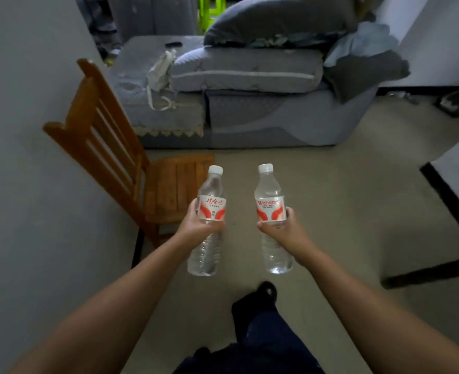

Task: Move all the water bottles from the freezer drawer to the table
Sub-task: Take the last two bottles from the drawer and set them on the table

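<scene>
A person holds two water bottles upright at the centre of the frame, arms stretched forward over a pale floor. The left hand [196, 221] grips the left bottle [208, 220] around its red-and-white label; the right hand [286, 225] grips the right bottle [271, 218] the same way. A wooden chair [142, 168] stands at left, a grey sofa [250, 85] across the top, a table [457, 168] at the right edge.

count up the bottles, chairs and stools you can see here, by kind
water bottles: 2, one in the left hand at, one in the right hand at
wooden chair: 1
green stool: 1
total: 4
</scene>
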Demonstrator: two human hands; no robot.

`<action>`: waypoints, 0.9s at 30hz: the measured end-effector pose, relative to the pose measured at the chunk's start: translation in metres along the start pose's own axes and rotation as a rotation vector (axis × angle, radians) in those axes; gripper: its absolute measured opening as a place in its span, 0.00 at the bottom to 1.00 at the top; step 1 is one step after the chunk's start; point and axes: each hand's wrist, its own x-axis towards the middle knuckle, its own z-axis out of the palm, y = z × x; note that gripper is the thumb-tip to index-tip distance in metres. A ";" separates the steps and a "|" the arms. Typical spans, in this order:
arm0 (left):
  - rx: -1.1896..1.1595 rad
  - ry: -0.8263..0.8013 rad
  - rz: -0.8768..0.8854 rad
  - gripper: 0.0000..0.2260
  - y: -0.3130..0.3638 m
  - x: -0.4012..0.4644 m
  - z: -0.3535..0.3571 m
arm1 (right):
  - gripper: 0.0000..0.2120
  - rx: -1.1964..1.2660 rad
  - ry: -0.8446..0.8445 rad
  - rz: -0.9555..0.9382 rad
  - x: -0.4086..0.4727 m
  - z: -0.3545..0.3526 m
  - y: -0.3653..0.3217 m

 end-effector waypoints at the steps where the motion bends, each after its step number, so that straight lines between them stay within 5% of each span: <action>1: 0.008 -0.015 -0.007 0.35 0.006 0.011 0.011 | 0.24 -0.003 0.033 0.005 0.007 -0.010 0.002; 27: 0.314 -0.529 0.089 0.31 0.204 0.388 0.323 | 0.21 0.155 0.621 0.147 0.260 -0.306 -0.030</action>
